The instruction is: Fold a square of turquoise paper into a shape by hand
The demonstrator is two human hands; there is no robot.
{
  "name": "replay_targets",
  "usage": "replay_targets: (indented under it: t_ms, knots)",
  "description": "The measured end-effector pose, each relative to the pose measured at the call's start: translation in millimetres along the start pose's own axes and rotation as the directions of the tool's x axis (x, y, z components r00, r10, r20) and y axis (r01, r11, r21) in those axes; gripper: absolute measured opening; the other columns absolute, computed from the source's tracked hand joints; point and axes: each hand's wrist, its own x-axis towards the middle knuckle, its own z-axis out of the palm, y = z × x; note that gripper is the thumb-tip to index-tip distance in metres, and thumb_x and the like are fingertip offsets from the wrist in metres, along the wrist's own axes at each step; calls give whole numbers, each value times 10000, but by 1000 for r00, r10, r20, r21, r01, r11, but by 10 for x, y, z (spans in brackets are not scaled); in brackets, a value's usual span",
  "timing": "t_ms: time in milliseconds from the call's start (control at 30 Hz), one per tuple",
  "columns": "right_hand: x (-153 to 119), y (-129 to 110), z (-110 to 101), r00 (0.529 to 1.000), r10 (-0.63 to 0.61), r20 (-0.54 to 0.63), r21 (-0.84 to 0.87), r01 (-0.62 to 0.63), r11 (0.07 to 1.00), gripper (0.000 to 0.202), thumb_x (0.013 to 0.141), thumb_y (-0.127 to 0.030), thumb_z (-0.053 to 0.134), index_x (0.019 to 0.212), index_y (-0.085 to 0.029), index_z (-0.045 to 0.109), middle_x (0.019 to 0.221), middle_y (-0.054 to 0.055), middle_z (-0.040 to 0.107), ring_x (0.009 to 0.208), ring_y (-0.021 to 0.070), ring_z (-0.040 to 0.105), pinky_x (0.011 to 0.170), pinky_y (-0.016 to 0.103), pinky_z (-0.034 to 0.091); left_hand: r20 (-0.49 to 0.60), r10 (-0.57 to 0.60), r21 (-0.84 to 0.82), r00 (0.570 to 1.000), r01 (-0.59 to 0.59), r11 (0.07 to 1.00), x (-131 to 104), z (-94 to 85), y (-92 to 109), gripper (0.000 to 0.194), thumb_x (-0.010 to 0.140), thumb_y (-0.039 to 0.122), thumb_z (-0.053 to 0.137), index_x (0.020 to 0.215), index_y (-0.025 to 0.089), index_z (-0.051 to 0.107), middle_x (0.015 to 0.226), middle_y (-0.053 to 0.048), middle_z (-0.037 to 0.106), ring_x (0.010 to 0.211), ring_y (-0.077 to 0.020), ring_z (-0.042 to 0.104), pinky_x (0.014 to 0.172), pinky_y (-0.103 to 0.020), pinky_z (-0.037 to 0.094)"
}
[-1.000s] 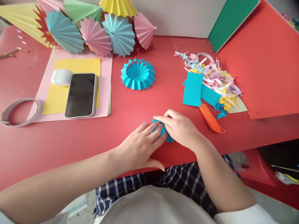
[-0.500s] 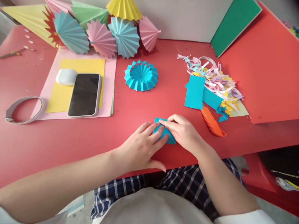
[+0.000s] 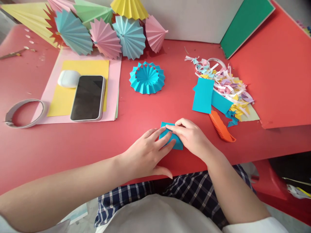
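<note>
A small piece of blue paper (image 3: 178, 143) lies on the red table near its front edge. My left hand (image 3: 148, 151) rests over its left part with fingers spread flat and thumb apart. From the other side, my right hand (image 3: 193, 137) grips the paper's upper right edge, fingers together, its index fingertip meeting the left fingertips. Whether the paper is folded under my fingers is hidden. Beyond the hands sits a pleated blue paper rosette (image 3: 147, 78). To the right lie a blue paper rectangle (image 3: 203, 96) and an orange toothed cutter or comb (image 3: 221, 127).
Paper scraps (image 3: 225, 82) pile up at right, by a red board (image 3: 279, 74) and a green board (image 3: 246, 29). Pleated paper umbrellas (image 3: 130, 37) line the back. At left, a phone (image 3: 87, 98) and white case (image 3: 69, 79) lie on paper sheets (image 3: 113, 87), near a ring-shaped band (image 3: 14, 111).
Both hands keep the same hold on the blue paper. Only a very slight shift of the camera view shows.
</note>
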Motion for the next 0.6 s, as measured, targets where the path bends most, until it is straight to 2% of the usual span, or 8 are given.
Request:
replay_targets:
  t_ms: [200,333,467,600]
  knots:
    - [12,-14,-22,1000,7,28,-37,-5,999,341,897,-155,405,1177,-206,595,812,43,509,739,143,523,675,270,456,28,-7,14,1000,7,1000,-9,-2,21,907,737,782,170,1292,118,443,1320,-147,476,1232,-367,388,1003,-484,306]
    - [82,-43,7,999,-6,48,-132,12,991,367,880,-123,401,1193,-170,588,814,58,531,740,153,528,669,277,446,34,-2,32,999,1,999,-2,-9,25,921,740,782,159,1307,106,425,1338,-156,458,1220,-370,395,1004,-493,291]
    - [158,-67,45,999,-6,42,-228,15,974,389,869,-117,403,1205,-210,576,826,57,553,743,163,534,653,281,440,34,7,47,999,-9,999,3,-8,17,922,745,778,162,1310,98,419,1341,-159,455,1210,-370,402,995,-492,297]
    - [158,-72,29,1000,7,8,-169,-6,986,348,896,-153,398,1192,-198,575,850,60,568,798,165,558,702,278,452,24,7,50,1000,-8,999,-6,2,11,909,750,774,148,1322,117,408,1354,-151,445,1218,-370,395,988,-500,298]
